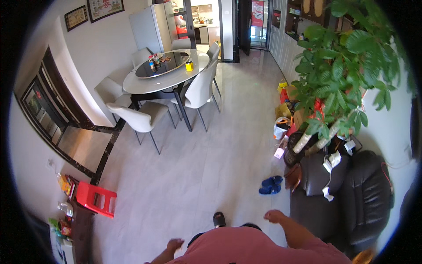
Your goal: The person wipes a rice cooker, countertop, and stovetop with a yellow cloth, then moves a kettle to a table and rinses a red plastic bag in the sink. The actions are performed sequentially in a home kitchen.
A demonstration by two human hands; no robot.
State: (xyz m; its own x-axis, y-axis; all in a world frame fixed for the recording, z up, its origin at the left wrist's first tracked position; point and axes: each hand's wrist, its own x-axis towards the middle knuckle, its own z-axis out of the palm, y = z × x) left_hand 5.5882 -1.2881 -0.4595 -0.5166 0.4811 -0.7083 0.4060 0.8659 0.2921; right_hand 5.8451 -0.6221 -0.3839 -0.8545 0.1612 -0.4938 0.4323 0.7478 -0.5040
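My left hand (175,244) hangs low at the bottom centre-left, over the tiled floor, with no object visible in it; its fingers are slightly blurred. On the other side my right hand (274,216) is held out from the body with curled fingers, near the dark leather sofa (313,211). Whether its fingers are fully closed cannot be made out. A pair of blue slippers (271,185) lies on the floor beyond it. One black sandal (219,219) shows on my foot, between the hands.
A round dining table (148,86) with upholstered chairs (141,117) stands ahead on the left. A red plastic stool (96,199) is by a dark cabinet (81,227). At right, a large potted plant (339,76) rises beside several bags (282,127). A grey refrigerator (148,29) stands behind.
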